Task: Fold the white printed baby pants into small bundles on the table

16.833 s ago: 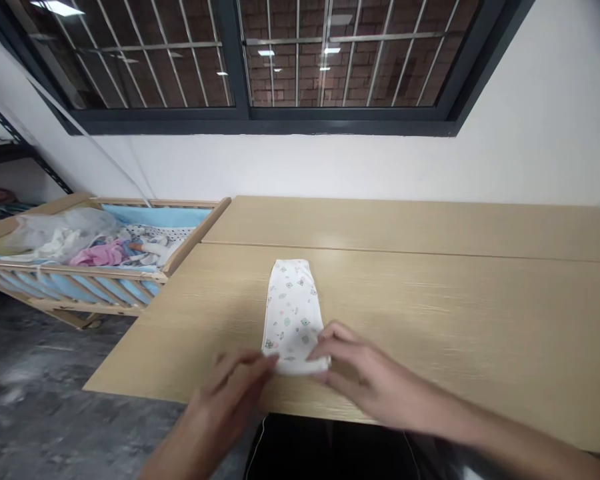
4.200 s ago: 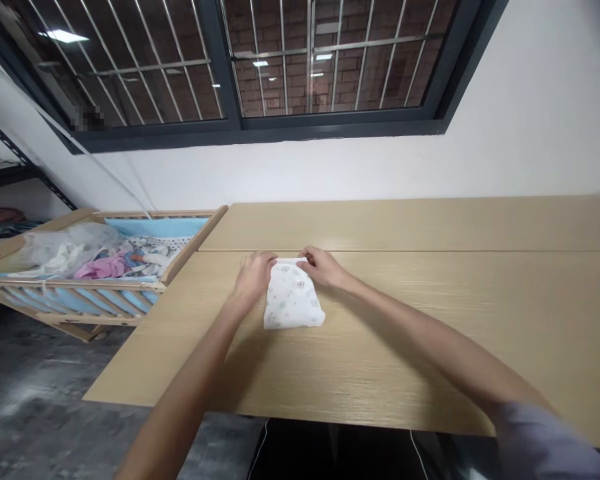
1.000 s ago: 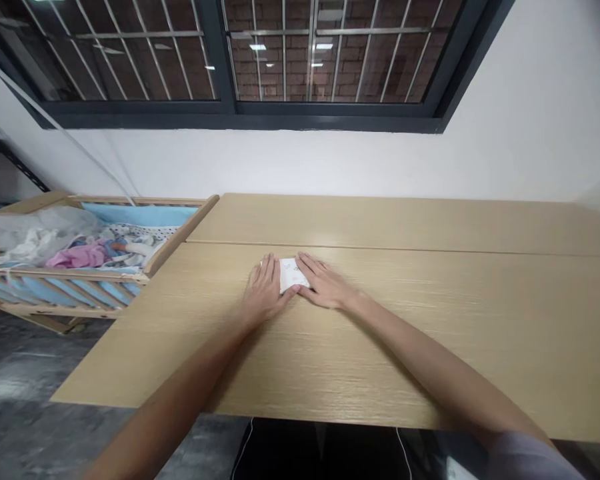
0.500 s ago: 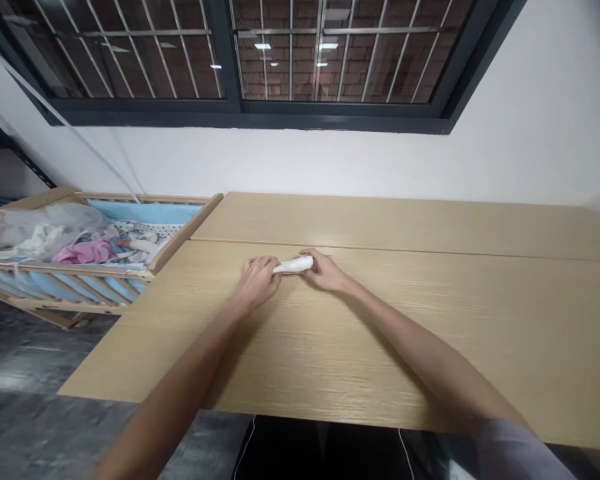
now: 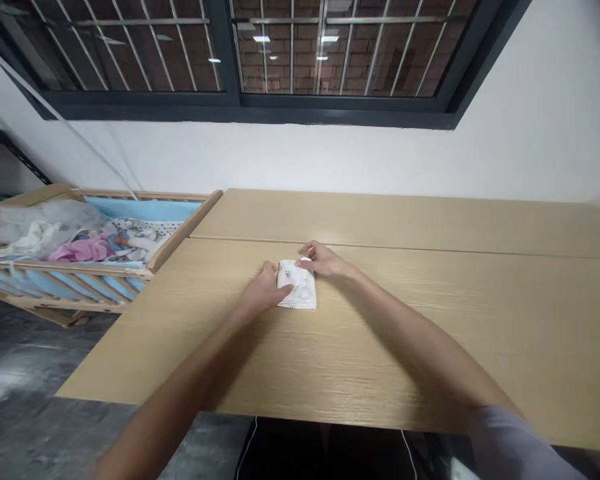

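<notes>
A small white folded square with faint printed figures, which looks like a folded diaper (image 5: 303, 293), is over the middle of the wooden table. My left hand (image 5: 267, 290) grips its left side, thumb across the printed face and fingers partly hidden behind the edge. At the top right corner, my right hand (image 5: 323, 259) pinches the upper edge with the thumb in front. The printed face is turned up toward me, its lower edge close to or on the tabletop; I cannot tell which.
The wooden table (image 5: 430, 320) has a seam running across it. At left stands a wooden crib (image 5: 180, 230) with blue lining, holding a pink cloth (image 5: 83, 249), pale fabrics and a doll-like limb. Behind are a white wall and a dark-framed window (image 5: 240, 100) with bars.
The folded diaper was seen nearly edge-on between both hands; now its printed face shows. My left thumb has come onto its face, and my right hand has shifted slightly up to the top edge.
</notes>
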